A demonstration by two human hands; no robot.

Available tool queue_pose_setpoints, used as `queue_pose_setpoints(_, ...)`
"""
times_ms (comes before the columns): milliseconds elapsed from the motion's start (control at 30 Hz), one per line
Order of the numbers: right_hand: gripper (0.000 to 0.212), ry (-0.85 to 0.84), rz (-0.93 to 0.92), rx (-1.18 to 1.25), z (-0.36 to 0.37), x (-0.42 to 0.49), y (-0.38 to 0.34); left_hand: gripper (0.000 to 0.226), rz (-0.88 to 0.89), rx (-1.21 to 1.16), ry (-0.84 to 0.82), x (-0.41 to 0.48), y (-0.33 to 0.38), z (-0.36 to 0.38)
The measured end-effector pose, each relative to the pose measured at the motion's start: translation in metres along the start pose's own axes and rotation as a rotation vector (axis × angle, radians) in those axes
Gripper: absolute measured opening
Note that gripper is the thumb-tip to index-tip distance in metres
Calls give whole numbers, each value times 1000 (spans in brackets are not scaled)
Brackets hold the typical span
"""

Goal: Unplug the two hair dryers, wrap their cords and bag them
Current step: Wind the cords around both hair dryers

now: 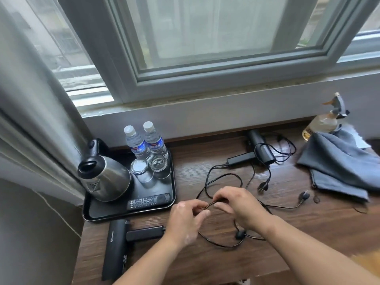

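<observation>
A black hair dryer [117, 249] lies at the front left of the wooden table [205, 264], its handle pointing right. Its black cord [218, 244] loops across the table. My left hand [188, 220] and my right hand [238, 204] both pinch this cord between thumb and fingers, close together above the table. A plug [303, 196] on a cord lies to the right. The second black hair dryer [260, 146] sits at the back near the wall, with its cord [285, 150] loose around it and another plug [263, 187] in front. Grey cloth bags [339, 165] lie at the right.
A black tray [164, 206] at the left holds a steel kettle [104, 177], two water bottles [146, 142], two glasses [150, 167] and a remote control [148, 201]. A spray bottle [327, 118] stands behind the bags. A curtain [30, 120] hangs at the left.
</observation>
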State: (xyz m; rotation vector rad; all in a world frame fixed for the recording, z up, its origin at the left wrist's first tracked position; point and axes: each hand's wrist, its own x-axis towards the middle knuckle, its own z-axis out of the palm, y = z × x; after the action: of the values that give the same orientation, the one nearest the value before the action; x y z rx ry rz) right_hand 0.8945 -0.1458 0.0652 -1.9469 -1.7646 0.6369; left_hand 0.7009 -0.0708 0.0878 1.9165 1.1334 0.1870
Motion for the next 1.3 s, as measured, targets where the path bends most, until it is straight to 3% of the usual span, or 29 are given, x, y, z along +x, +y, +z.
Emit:
queue_pose_setpoints(100, 16, -26, 26, -51, -14, -10, 29, 8, -44, -70, 32, 3, -11, -6)
queue_pose_setpoints(200, 12, -29, 115, -110, -27, -23, 64, 10, -162, -280, 37, 5, -23, -10)
queue_pose_setpoints(300, 9, 14, 203, -128, -40, -34, 91, 12, -306, -500, 91, 2, -33, -6)
queue_pose_setpoints(400, 7, 92, 263, -73, -49, -43, 109, 11, -399, -534, 104, 1, -40, -4)
queue_pose_setpoints(500, 9, 186, 223, -4, -52, -45, 105, 18, -347, -322, -17, 3, -32, -2)
queue_pose_setpoints(600, 10, 201, 123, 44, -53, -41, 80, 37, -175, -167, -86, 7, 0, -5)
queue_pose_setpoints(767, 21, 117, -18, 39, -48, -28, 47, 20, 37, -28, -146, 24, 62, 8)
queue_pose_setpoints(900, 18, 107, -60, 55, -48, -21, 35, 17, 44, -19, -96, 29, 83, 21)
queue_pose_setpoints(1067, 33, 75, -49, 68, -49, -26, 43, 11, 88, 4, -58, 25, 83, 18)
queue_pose_setpoints(1300, 17, 35, 4, 97, -43, -35, 62, 11, 112, -26, 12, 11, 61, 4)
